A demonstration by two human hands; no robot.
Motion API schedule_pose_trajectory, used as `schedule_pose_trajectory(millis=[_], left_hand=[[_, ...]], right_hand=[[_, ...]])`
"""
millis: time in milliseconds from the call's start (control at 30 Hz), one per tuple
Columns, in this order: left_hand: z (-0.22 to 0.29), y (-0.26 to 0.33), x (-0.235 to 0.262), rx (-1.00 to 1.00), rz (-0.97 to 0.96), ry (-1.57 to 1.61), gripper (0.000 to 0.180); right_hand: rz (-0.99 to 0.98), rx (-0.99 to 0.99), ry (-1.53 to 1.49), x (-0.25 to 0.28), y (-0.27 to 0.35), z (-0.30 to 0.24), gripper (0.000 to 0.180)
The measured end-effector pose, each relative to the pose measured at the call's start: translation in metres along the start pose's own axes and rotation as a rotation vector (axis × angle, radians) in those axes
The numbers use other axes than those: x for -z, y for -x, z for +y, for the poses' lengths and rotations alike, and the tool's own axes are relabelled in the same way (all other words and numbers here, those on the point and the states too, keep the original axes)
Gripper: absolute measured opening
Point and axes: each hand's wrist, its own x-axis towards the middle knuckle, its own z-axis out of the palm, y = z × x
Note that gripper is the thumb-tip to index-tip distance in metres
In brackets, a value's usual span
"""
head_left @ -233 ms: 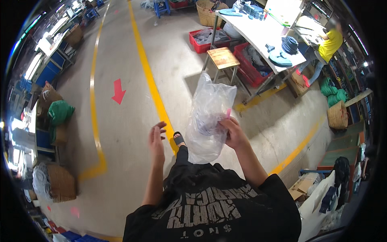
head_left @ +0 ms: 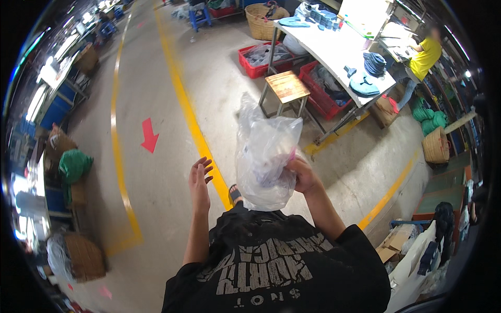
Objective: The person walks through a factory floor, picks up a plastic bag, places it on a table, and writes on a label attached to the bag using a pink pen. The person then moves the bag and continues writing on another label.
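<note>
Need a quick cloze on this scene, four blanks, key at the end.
1. The right hand holds a see-through ____ bag.
2. The left hand holds ____.
3. The crates near the wooden stool are coloured ____.
4. The top worn by the co-worker at the upper right is coloured ____.

Missing words: plastic; nothing; red; yellow.

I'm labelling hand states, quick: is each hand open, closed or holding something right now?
Left hand: open, holding nothing.
Right hand: closed, holding a translucent plastic bag.
</note>
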Motion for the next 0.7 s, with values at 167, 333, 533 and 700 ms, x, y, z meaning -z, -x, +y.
schedule_pose_trajectory(millis=[167, 333, 533, 700], left_hand=[[0.028, -0.167, -0.044, -0.085, -0.457, 0.163, 0.079], [0.033, -0.315, -0.084, 0.089, -0.595, 0.061, 0.064], [0.028, -0.493, -0.135, -0.086, -0.088, 0.117, 0.028], [0.065, -0.613, -0.179, -0.214, 0.041, 0.071, 0.031]], right_hand=[[-0.145, -0.129, 0.069, 0.028, -0.117, -0.040, 0.044], [0.186, 0.122, 0.031, 0.091, -0.207, -0.092, 0.032], [0.442, 0.005, 0.559, 0.174, -0.309, -0.198, 0.029], [0.749, 0.162, 0.897, 0.213, -0.431, -0.273, 0.030]])
